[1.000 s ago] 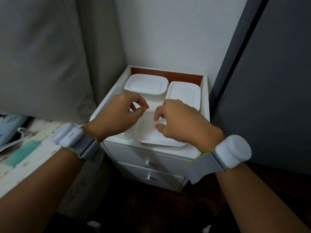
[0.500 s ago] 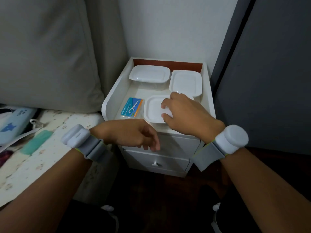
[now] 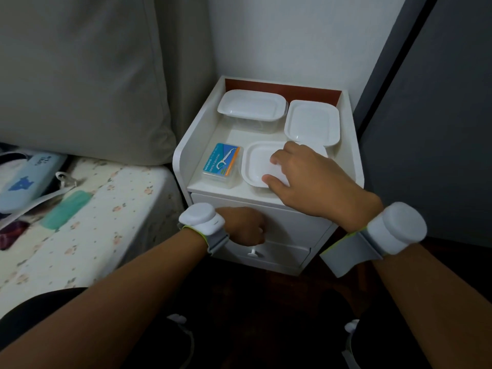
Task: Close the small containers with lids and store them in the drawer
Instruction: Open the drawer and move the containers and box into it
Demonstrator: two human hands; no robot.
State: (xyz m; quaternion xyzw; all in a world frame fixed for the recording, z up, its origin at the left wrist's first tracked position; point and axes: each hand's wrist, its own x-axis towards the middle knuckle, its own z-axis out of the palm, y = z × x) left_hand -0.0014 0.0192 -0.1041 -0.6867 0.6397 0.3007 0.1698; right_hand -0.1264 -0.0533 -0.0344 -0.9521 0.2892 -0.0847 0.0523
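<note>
Two hands: both at the cabinet (image 3: pixel 186 158).
Left hand (image 3: pixel 246 226): fist curled tight at top drawer (image 3: pixel 292 222) front; knob hidden.
Right hand (image 3: pixel 306 177): fingers spread, resting on near container (image 3: pixel 255 163).
Floss box (image 3: pixel 222 163): just left of it.
Far containers: lidded, rectangular one (image 3: pixel 251 105) left, square one (image 3: pixel 311 121) right.

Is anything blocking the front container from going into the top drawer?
Yes: the top drawer looks shut. The left hand is closed at its front, seemingly on the knob. The right hand rests on the front container.
</note>
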